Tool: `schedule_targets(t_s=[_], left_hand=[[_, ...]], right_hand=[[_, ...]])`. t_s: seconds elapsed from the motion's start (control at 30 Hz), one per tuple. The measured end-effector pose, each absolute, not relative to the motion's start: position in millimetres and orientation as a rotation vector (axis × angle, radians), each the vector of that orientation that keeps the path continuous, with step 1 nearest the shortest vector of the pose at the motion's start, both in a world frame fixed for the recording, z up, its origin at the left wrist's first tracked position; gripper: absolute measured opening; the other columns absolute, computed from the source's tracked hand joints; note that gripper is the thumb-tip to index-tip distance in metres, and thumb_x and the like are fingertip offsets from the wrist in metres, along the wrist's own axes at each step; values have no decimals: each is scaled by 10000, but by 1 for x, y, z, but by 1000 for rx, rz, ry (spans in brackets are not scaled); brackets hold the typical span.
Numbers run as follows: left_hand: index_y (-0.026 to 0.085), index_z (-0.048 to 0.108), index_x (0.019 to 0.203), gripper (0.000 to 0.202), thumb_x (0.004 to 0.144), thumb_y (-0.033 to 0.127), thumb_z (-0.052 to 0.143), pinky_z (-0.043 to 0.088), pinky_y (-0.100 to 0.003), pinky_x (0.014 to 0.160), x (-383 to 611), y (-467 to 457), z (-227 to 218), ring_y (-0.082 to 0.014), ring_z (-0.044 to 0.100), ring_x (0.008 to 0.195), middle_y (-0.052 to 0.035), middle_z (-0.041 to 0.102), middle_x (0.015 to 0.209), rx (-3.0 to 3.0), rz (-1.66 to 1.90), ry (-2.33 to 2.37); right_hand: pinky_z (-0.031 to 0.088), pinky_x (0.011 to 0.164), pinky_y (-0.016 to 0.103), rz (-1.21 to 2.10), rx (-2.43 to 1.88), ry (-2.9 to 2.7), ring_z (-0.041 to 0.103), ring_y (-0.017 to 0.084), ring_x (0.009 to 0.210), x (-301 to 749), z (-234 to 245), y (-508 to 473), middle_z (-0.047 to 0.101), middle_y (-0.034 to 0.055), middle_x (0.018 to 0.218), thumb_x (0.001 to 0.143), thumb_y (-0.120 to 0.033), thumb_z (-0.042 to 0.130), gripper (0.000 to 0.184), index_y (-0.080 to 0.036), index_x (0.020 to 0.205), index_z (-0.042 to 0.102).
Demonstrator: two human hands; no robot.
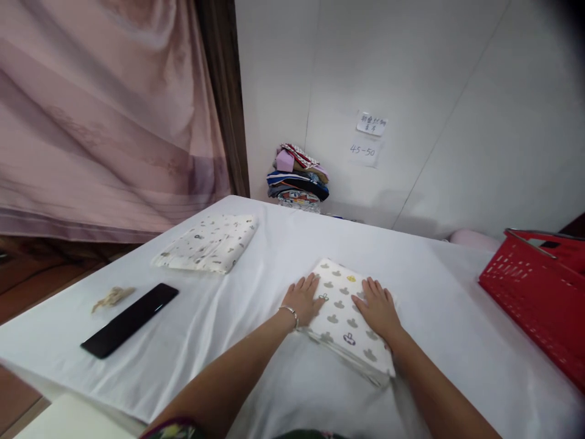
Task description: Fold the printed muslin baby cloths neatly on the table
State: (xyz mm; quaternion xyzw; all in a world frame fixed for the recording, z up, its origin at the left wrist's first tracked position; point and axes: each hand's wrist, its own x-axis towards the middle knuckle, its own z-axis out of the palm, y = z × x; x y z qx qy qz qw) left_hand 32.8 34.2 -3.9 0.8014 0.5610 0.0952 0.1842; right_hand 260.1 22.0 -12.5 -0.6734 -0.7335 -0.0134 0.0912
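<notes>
Pressing down, the left hand [304, 300] and right hand [377, 308] lay open and flat, gripping nothing, on the folded patterned cloth [343, 320] at the near middle of the counter [237, 353]. Even, outward palm pressure would probably flatten it best.

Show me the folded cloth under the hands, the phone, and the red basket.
folded cloth [342, 306], head view, patterned top face.
phone [129, 320], head view, middle of its dark screen.
red basket [534, 292], head view, slatted side wall.
</notes>
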Motion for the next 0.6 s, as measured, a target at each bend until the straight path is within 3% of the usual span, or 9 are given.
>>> schedule_targets(t_s=[0.13,0.33,0.47,0.6], left_hand=[[257,226,1408,608,857,502,305,188,-485,1065,25,33,-12,-276,167,1350,-9,127,1497,2247,258,1578],[271,279,1382,587,853,519,334,246,-443,1045,23,39,-16,-251,260,1318,-28,184,1486,2249,351,1568],[214,359,1331,551,865,506,320,345,-379,979,15,43,-15,-241,399,1239,-104,397,1382,2057,426,1701],[182,498,1170,554,823,586,347,443,-361,814,9,42,-8,-263,588,995,-138,616,1101,1869,307,1784]], right_hand=[[141,1054,475,-81,-2045,-2188,204,283,1323,273,-38,25,275,140,1439,879,-498,325,626,-89,1351,354],[139,1050,468,-82,-2023,-2194,210,277,1318,270,-30,24,284,140,1434,884,-489,313,603,-104,1345,366],[128,1042,500,-115,-2056,-2146,195,290,1324,272,-29,15,283,132,1436,884,-473,325,558,-147,1332,393],[173,1020,516,-145,-2102,-2055,181,309,1328,279,-31,-1,267,141,1440,885,-477,319,529,-174,1306,428]])
